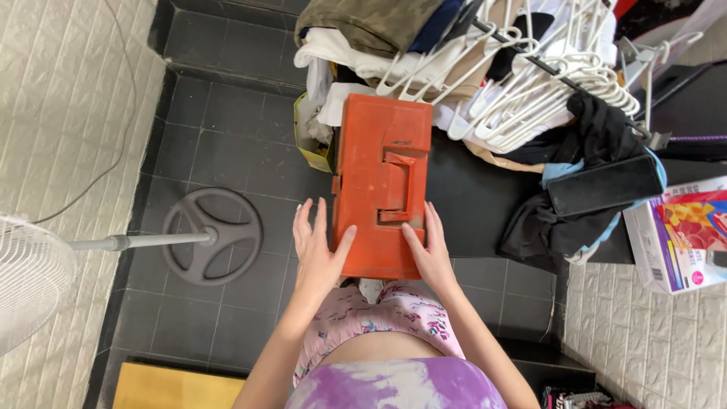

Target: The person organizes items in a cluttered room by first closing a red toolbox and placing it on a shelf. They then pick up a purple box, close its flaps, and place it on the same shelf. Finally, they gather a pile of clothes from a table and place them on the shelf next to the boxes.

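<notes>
An orange-red plastic toolbox point(382, 182) with a recessed handle on its lid lies in front of me, above the dark tiled floor. My left hand point(318, 246) is pressed flat against its left near side, thumb on the lid. My right hand point(430, 246) rests on the near right corner of the lid, fingers along the edge. Both hands clasp the box between them. The box's far end reaches a pile of clothes.
A rack with white hangers point(553, 72) and piled clothes point(379, 30) fills the top. A standing fan's round base point(212, 235) and white grille point(30, 288) are at left. A black case point(606, 185) and a colourful carton point(678, 235) sit at right.
</notes>
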